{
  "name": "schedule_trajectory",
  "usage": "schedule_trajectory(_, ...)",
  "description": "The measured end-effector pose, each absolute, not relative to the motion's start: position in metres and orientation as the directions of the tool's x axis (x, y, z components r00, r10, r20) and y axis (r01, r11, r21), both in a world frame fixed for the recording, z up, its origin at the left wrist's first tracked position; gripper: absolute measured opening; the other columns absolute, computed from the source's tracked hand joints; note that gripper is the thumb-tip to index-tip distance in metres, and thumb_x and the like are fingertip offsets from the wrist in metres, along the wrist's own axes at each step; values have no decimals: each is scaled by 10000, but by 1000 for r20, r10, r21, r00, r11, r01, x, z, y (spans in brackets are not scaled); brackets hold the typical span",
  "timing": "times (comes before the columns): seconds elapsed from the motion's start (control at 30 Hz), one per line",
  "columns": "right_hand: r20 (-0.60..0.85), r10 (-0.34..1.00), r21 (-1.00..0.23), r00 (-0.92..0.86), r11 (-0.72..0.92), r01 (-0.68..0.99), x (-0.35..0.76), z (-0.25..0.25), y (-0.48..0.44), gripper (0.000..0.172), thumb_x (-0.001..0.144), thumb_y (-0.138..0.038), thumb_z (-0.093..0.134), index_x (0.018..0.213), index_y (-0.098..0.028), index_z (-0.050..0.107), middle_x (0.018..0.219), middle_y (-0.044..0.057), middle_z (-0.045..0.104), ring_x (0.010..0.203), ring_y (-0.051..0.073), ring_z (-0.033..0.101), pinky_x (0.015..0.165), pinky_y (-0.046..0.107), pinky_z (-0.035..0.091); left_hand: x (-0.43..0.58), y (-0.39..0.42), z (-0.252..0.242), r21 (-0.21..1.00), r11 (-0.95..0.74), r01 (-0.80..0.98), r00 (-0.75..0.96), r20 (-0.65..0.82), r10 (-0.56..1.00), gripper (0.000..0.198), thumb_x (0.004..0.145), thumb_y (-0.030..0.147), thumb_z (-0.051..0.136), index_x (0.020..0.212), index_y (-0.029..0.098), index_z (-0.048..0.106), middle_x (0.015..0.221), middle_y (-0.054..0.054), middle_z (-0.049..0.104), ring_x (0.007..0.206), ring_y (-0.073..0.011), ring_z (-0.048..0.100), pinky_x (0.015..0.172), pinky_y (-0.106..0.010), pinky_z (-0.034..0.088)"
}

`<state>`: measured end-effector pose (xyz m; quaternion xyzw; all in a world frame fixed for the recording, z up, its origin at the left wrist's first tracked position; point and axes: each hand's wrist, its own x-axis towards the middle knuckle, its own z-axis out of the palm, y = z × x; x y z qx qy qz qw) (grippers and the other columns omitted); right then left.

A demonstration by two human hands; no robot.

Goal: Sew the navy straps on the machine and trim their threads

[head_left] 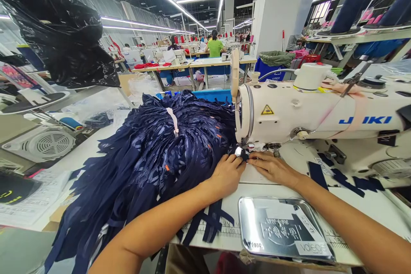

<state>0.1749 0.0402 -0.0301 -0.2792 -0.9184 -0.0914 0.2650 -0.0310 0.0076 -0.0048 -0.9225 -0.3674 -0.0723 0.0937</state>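
A large bundle of navy lace garment pieces [150, 150], tied with a pale strip [172, 120], is heaped left of a white sewing machine [276, 109]. My left hand [228, 175] lies just below the needle area, fingers curled onto a small navy fabric piece [244, 154]. From the other side, my right hand [274, 168] pinches the same fabric's right edge close to the presser foot. Much of that piece is hidden under the fingers and the machine head. Navy straps [212, 222] hang over the table's front edge below my left hand.
A shiny metal tray [282, 229] lies near the front edge, below my right forearm. Navy fabric scraps [348, 182] are scattered at the right of the machine bed. A black plastic-wrapped bundle [64, 30] stands at upper left. A person in green [214, 46] sits farther back.
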Motion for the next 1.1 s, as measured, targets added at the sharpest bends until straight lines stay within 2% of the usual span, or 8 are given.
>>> schedule_trajectory(0.17,548,461,-19,-698,841,540,175,-29,41,317,892,-182,362,1037,-202,642,1014,87,642,931,185,605,801,337,524,-28,4,-4,-196,-685,701,713,173,680,365,825,136,406,1170,68,503,1156,-131,549,1003,-252,475,835,-382,381)
schedule_trajectory(0.23,550,432,20,-714,848,529,176,-28,41,324,897,-180,349,1028,-189,645,1009,93,645,910,181,612,804,335,521,-26,3,-3,-214,-679,702,712,164,683,373,816,141,419,1170,59,503,1144,-139,554,997,-255,481,829,-382,381)
schedule_trajectory(0.37,534,361,175,-764,837,518,175,-24,41,331,883,-159,345,1006,-166,652,981,103,652,869,199,614,739,336,541,-24,4,-4,-221,-668,710,702,150,696,380,811,140,421,1174,59,500,1133,-138,565,984,-254,491,833,-392,382)
schedule_trajectory(0.5,521,339,226,-784,830,509,172,-22,39,315,871,-142,353,984,-127,647,966,118,644,849,211,606,710,340,547,-31,6,-4,-171,-694,699,715,179,676,367,824,130,407,1176,84,501,1205,-115,543,1080,-254,462,924,-429,343)
schedule_trajectory(0.63,514,396,219,-761,797,562,167,-23,36,298,880,-161,353,968,-162,638,940,95,641,828,186,606,735,330,541,-43,12,0,-90,-741,666,743,172,647,382,804,123,448,1182,128,501,1251,-83,524,1196,-244,390,1011,-481,268)
schedule_trajectory(0.8,524,416,233,-743,770,595,163,-23,31,291,876,-150,353,937,-163,637,933,103,634,821,190,609,739,344,540,-49,21,5,-15,-765,644,758,149,635,366,802,94,447,1156,140,528,1258,-79,524,1225,-232,377,1026,-485,266)
schedule_trajectory(1.1,502,432,245,-749,760,602,161,-22,32,269,864,-148,373,936,-147,633,930,101,638,829,200,605,750,348,531,-47,24,2,6,-761,649,750,160,641,371,800,68,429,1147,138,538,1245,-87,534,1227,-234,384,1036,-484,259)
